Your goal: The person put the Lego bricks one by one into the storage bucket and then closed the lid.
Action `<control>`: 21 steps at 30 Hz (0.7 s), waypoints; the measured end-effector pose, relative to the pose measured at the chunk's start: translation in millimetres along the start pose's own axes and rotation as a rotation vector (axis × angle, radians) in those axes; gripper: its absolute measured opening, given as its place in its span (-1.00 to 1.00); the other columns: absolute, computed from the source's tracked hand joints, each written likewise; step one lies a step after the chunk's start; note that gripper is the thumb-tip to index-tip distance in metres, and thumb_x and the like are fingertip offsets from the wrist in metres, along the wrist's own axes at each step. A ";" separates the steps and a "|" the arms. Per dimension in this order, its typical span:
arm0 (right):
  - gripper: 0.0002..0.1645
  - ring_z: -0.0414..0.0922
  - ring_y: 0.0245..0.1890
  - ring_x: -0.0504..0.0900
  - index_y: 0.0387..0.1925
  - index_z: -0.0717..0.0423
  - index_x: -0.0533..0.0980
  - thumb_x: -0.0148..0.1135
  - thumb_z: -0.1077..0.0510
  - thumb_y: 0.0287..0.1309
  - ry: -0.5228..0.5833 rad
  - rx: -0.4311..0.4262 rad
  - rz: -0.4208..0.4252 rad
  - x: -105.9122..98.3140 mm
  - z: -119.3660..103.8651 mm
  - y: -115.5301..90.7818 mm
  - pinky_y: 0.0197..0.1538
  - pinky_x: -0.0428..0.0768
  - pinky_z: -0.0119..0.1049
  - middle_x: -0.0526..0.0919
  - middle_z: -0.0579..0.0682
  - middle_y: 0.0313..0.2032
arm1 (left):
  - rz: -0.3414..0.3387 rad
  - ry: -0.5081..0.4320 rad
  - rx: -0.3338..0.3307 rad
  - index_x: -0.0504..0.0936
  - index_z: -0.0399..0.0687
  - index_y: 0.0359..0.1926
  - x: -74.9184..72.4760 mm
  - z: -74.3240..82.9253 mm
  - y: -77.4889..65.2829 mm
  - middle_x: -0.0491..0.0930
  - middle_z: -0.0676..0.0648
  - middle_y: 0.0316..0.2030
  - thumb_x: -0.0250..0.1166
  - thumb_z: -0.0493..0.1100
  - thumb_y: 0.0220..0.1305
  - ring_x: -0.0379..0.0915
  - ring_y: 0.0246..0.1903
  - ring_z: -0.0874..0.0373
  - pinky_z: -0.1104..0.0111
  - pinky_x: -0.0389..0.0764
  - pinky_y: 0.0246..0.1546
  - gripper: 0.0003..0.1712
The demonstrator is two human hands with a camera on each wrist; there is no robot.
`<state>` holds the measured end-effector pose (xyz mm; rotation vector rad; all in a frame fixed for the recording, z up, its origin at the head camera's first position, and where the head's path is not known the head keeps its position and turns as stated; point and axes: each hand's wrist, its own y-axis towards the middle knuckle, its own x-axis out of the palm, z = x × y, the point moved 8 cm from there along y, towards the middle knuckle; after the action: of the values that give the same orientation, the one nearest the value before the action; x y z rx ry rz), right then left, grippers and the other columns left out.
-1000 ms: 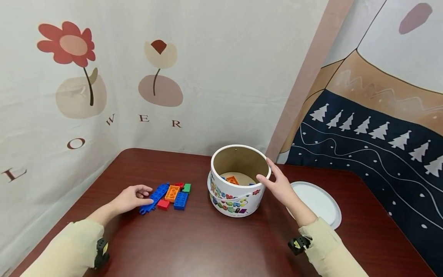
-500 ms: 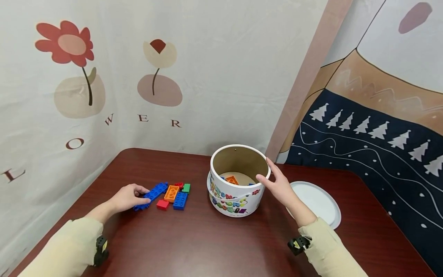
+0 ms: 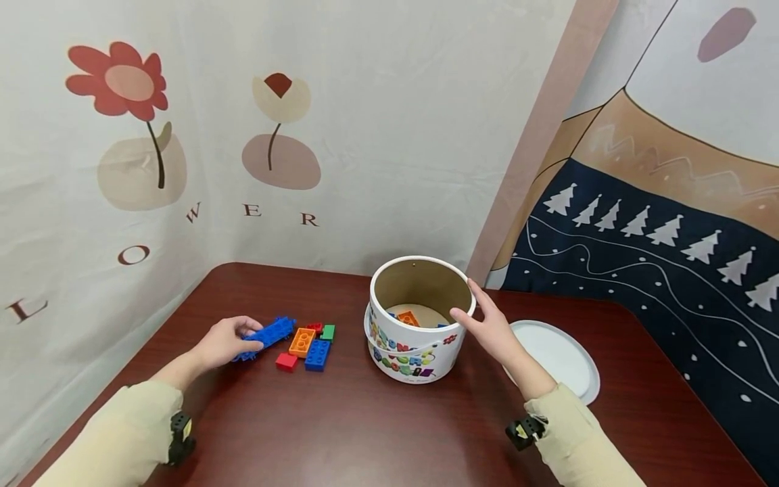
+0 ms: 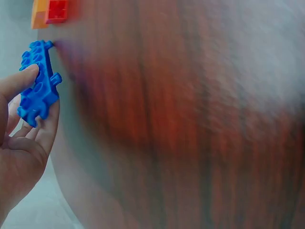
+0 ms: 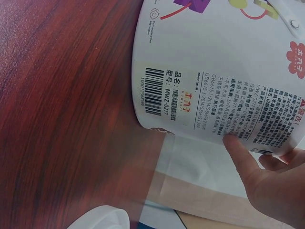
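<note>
head: left hand pinches blue toy piece, left side of table; right hand spread wide against bucket, bricks inside partly hidden; wall letters "l o w e r". left wrist: red brick cut off. right wrist: label reads "mwz-0277", small print hard to read.

I'm remotely viewing a flower-print sheet rising behind the dark-red table, a tree-print sheet flanking its right.
</note>
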<state>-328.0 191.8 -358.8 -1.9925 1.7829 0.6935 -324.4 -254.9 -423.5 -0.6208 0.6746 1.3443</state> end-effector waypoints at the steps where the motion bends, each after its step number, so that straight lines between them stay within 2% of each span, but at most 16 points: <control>1: -0.05 0.16 0.40 0.08 0.46 -0.07 -0.09 0.13 -0.18 0.19 0.000 0.005 -0.001 0.0 0.4 0.1 0.30 0.21 0.20 -0.01 0.12 0.45 | 0.003 -0.013 -0.012 0.49 -0.36 -0.03 -0.7 0.4 0.4 0.57 -0.26 -0.22 0.35 -0.14 0.11 0.45 -0.24 0.02 0.28 0.60 -0.26 -0.53; 7: -0.05 0.15 0.40 0.08 0.46 -0.08 -0.09 0.15 -0.17 0.18 0.001 0.011 0.002 -0.2 0.6 0.5 0.31 0.17 0.20 0.00 0.11 0.45 | 0.019 -0.056 -0.043 0.49 -0.35 0.07 -5.8 7.2 3.0 0.54 -0.39 -0.08 0.30 -0.10 0.18 0.50 -0.17 -0.07 0.17 0.64 -0.16 -0.48; 13: -0.04 0.14 0.41 0.05 0.46 -0.09 -0.09 0.15 -0.18 0.18 0.001 0.013 0.000 0.1 2.0 1.6 0.32 0.16 0.21 -0.01 0.10 0.45 | 0.042 -0.058 -0.016 0.51 -0.31 0.10 -15.2 16.0 6.7 0.48 -0.43 0.03 0.24 -0.02 0.23 0.48 -0.10 -0.17 0.07 0.61 -0.10 -0.47; 21: -0.04 0.14 0.41 0.04 0.46 -0.09 -0.10 0.14 -0.18 0.19 0.006 0.018 -0.007 0.0 1.8 0.9 0.31 0.17 0.21 -0.03 0.09 0.45 | 0.059 -0.100 0.019 0.51 -0.29 0.10 -29.2 31.4 13.1 0.51 -0.42 0.00 0.23 -0.02 0.24 0.54 -0.22 -0.02 0.08 0.63 -0.15 -0.48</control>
<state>-329.1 192.7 -360.2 -1.9900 1.7782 0.6673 -337.8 -249.1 -381.1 -0.5180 0.6280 1.4127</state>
